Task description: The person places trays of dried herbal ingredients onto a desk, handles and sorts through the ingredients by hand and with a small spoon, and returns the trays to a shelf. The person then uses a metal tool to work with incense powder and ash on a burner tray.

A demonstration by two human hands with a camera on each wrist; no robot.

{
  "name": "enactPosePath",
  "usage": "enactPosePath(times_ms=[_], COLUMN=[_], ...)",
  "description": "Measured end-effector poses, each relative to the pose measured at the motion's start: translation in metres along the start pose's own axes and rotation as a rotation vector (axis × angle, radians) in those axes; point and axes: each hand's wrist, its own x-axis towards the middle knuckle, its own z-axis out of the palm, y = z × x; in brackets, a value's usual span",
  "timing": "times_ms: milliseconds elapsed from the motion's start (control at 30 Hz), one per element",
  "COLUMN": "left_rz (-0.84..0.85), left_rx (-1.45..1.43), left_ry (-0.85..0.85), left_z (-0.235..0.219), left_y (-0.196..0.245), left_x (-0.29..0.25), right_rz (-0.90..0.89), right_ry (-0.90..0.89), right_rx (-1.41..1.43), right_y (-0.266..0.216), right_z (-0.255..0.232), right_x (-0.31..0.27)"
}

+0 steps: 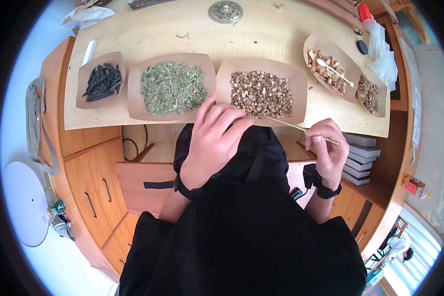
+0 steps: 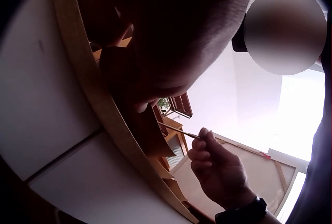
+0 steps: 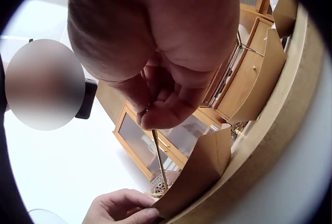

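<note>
My left hand (image 1: 213,135) is at the near left rim of a brown paper tray (image 1: 299,86) filled with chopped brown pieces (image 1: 261,91). In the right wrist view, its thumb and index finger pinch that rim. My right hand (image 1: 328,145) pinches a thin brass rod (image 1: 293,127) between thumb and fingers, beyond the tray's near right corner. Slanting left, the rod reaches over the tray's near edge, its far end close to my left fingertips. Another paper tray (image 1: 133,86) with dried green herb (image 1: 172,88) is just left of this hand.
Dark dried pods (image 1: 102,81) fill a tray at far left. On the right are trays of pale slices (image 1: 325,74), with a white spoon (image 1: 333,71) on top, and brown bits (image 1: 367,93). A pierced metal lid (image 1: 225,12) lies at the back; a plastic bag (image 1: 382,61) sits right.
</note>
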Motion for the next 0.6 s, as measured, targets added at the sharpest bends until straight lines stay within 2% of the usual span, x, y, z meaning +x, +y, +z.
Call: enactPosePath(times_ms=[100, 167, 367, 567, 600], left_rz=[0.02, 0.025, 0.033, 0.041, 0.043], left_rx=[-0.007, -0.008, -0.017, -0.038, -0.041], left_ry=[-0.001, -0.009, -0.014, 0.003, 0.011], left_z=[-0.001, -0.002, -0.003, -0.003, -0.003], left_y=[-0.002, -0.004, -0.005, -0.004, -0.004], left_x=[0.002, 0.003, 0.001, 0.0, -0.001], right_rz=[0.053, 0.056, 0.021, -0.131, -0.104], right_ry=[-0.017, 0.066, 0.17, 0.251, 0.245], right_rx=[-0.004, 0.008, -0.038, -0.012, -0.035], right_y=[0.004, 0.01, 0.017, 0.014, 0.015], right_z=[0.006, 0.012, 0.019, 0.014, 0.013], right_x=[0.003, 0.007, 0.018, 0.026, 0.028])
